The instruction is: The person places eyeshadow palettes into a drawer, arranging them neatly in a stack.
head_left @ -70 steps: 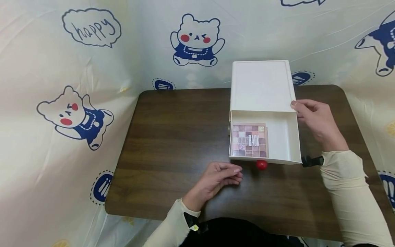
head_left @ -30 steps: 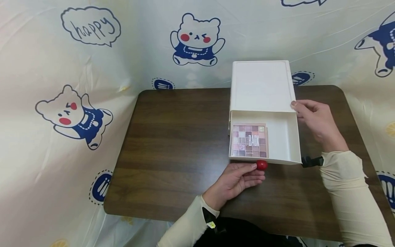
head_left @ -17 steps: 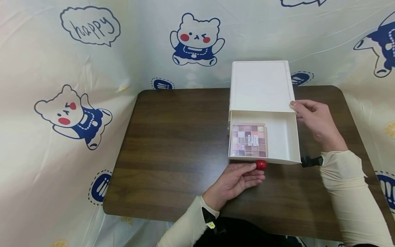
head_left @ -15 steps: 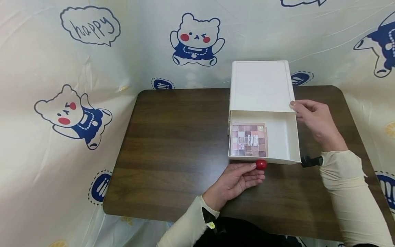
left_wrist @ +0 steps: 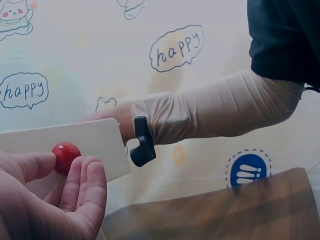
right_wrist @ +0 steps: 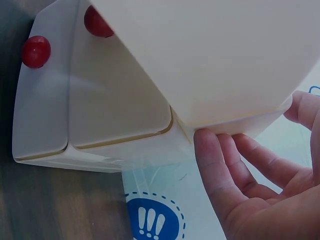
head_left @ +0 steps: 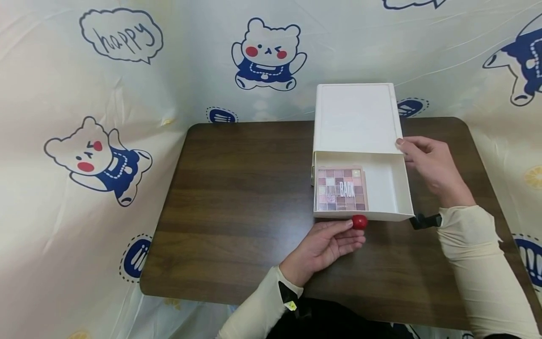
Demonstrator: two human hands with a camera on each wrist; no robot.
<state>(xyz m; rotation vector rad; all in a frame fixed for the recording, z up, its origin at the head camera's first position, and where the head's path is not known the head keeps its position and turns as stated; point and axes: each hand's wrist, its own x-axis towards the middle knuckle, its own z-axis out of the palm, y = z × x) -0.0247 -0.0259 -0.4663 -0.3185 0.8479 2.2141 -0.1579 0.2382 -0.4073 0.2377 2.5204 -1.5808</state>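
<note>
A white drawer box stands at the right of the table, its top drawer pulled out. In that drawer lies a pink and purple eyeshadow palette, flat on the left side. My left hand pinches the red round knob on the drawer's front; the left wrist view shows thumb and fingers on this knob. My right hand grips the box's right side near its top front edge. In the right wrist view, the right hand's fingertips press that white side.
Beneath the pulled-out drawer, lower drawer fronts with red knobs show in the right wrist view. The brown wooden table extends to the left. A printed curtain hangs behind and beside it.
My left hand has moved right and taken hold of the red knob. The top drawer has since slid slightly inward, away from me. My right hand stays on the box.
</note>
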